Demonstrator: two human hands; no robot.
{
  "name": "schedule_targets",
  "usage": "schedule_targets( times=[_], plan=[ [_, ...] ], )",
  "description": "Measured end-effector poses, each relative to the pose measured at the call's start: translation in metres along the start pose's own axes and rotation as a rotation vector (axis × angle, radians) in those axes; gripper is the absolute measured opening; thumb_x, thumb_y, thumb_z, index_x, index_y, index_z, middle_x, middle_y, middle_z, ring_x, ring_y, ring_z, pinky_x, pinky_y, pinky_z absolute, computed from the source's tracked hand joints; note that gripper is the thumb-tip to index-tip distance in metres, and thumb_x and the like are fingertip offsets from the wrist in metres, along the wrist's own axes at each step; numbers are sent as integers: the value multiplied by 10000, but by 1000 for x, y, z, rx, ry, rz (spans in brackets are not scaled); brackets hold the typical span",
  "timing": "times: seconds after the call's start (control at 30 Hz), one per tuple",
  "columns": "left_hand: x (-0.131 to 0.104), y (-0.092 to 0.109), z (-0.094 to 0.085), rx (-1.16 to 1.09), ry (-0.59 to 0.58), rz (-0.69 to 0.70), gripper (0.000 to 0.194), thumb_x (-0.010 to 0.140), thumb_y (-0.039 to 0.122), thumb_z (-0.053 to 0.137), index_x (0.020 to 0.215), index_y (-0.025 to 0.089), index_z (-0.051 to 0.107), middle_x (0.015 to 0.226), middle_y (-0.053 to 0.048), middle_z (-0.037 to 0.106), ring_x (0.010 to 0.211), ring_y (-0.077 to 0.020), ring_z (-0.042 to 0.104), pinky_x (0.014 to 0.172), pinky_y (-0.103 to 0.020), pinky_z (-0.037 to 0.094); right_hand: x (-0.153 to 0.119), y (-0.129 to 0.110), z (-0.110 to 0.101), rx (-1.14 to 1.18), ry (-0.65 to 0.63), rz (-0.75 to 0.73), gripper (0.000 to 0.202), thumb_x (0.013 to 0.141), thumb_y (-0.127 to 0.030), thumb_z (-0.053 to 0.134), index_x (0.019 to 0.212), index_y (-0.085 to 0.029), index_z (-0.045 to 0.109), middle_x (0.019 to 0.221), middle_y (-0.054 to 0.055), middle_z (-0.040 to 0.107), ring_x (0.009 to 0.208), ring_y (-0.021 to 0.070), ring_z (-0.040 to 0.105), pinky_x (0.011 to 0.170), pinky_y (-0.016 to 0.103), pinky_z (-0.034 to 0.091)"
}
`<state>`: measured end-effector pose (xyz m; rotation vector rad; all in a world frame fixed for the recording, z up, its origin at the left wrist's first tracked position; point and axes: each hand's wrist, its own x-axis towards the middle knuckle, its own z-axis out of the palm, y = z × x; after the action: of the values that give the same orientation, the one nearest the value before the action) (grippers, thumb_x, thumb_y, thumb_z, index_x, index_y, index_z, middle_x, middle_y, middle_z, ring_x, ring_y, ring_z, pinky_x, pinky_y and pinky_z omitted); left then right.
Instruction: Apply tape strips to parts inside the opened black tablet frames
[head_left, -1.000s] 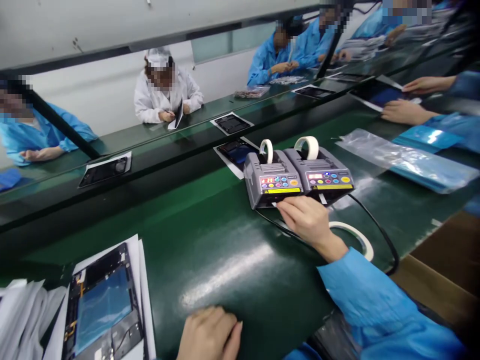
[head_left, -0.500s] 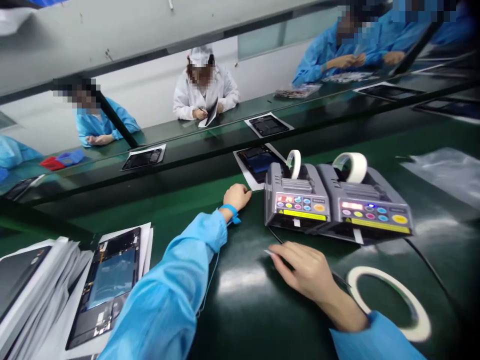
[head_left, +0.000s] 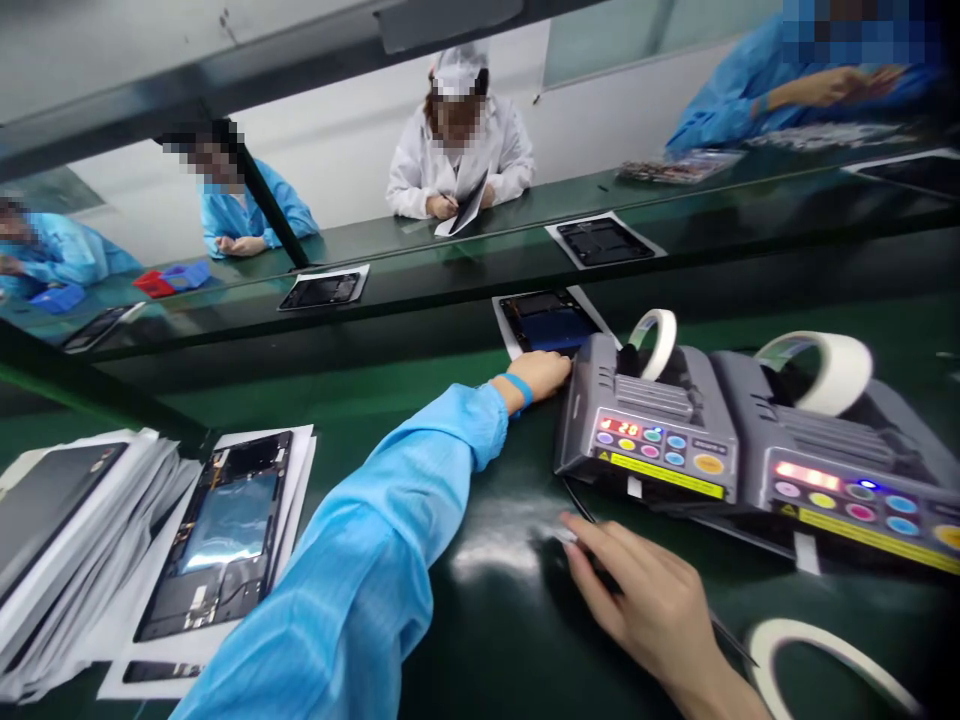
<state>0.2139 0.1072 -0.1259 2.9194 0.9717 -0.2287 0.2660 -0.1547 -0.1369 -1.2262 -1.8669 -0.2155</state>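
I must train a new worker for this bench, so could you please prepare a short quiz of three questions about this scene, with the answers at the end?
1. How many tape dispensers stand on the green bench?

2. True or false: the right hand holds a small white strip at its fingertips.

3. What is worn just behind the left hand?
A) a black watch
B) a blue band
C) a white glove cuff

Key: 1. Two, side by side. 2. True. 3. B.
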Motion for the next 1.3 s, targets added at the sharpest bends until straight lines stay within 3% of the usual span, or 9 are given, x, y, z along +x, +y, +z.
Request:
schedule_targets(
  times=[0.1,0.23,0.43,0.57,0.73,0.87,0.97,1.07,1.3],
  plan=[
    [-4,-3,-4,45,-26,-21,290,937,331,597,1168,156,594,1195,-88,606,1050,-221,611,901,-439,528,-2,2,0,2,-15,12,198,931,-179,533,1113,-169,610,749,11,638,580,102,571,595,235,432],
    [-25,-29,-19,127,-56,-57,288,930,332,609,1151,148,600,1165,-87,616,1022,-215,621,880,-427,537,0,1,-2,1,-11,25,205,920,-165,537,1107,-161,621,739,12,641,587,102,583,596,231,441],
    [-114,-57,-42,214,3,-81,254,954,332,570,1107,134,610,1112,-67,623,981,-196,628,866,-396,538,3,-1,-2,-11,-7,34,195,916,-159,545,1094,-156,624,720,3,636,586,93,581,591,227,440],
    [-208,-27,-41,209,-1,-54,94,929,178,564,978,118,616,964,-45,641,891,-183,630,805,-363,539,-2,-1,-6,18,-22,26,217,913,-152,561,1126,-142,602,721,-3,625,581,83,574,577,214,441],
    [-332,47,-5,130,-86,59,89,837,96,590,913,137,611,835,-40,637,718,-197,603,610,-316,505,-7,2,-10,58,-73,87,220,911,-159,573,1129,-167,601,682,-29,599,533,70,549,542,206,436],
    [-407,88,25,-31,86,127,101,913,117,496,945,127,592,812,-29,622,686,-183,568,615,-319,460,-11,0,1,80,-174,143,228,925,-226,561,1144,-179,605,743,-3,645,618,114,604,604,243,484],
    [-426,100,36,-160,112,115,123,955,202,480,902,148,577,783,-15,598,675,-176,539,624,-320,424,-13,-5,13,22,-328,133,275,944,-313,530,1166,-172,609,945,61,707,803,189,663,710,320,528],
    [-419,106,41,-212,159,149,202,956,329,521,870,153,572,764,-12,579,679,-179,523,618,-324,402,-15,-10,22,-28,-424,108,331,951,-361,510,1200,-164,604,1073,94,701,941,245,667,770,377,540],
    [-400,110,48,-165,197,367,66,918,167,526,908,128,579,763,-24,578,658,-167,529,570,-316,388,-15,-11,28,-45,-393,239,340,954,-378,483,1210,-191,605,1053,66,717,887,216,692,744,346,547]
  ],
)
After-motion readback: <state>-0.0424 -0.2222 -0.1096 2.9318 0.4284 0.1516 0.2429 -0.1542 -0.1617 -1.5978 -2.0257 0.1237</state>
